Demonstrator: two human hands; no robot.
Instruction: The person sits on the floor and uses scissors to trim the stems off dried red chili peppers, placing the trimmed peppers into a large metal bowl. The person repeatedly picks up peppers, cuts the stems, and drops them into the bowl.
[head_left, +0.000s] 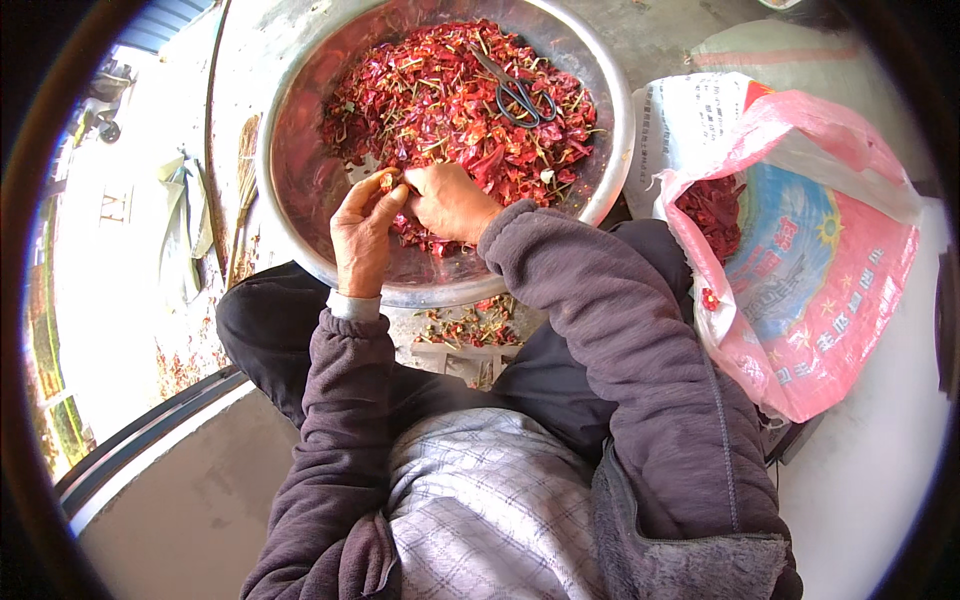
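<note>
A wide metal basin (619, 112) holds a heap of dried red chili pieces (435, 97) with stems and yellowish bits. Over its near left part, my left hand (362, 232) pinches a small orange-yellow chili piece (387, 182) between thumb and fingertips. My right hand (450, 204) meets it at the fingertips, its fingers curled; whatever it may grip is hidden. Dark-handled scissors (517, 97) lie on the chilies at the upper right of the heap, away from both hands.
On the right, an open pink woven plastic bag (862, 360) contains red dried chilies (709, 214). Another pale sack (780, 64) lies behind it. Stem scraps (472, 326) litter the floor between my legs. A straw broom (246, 172) is left of the basin.
</note>
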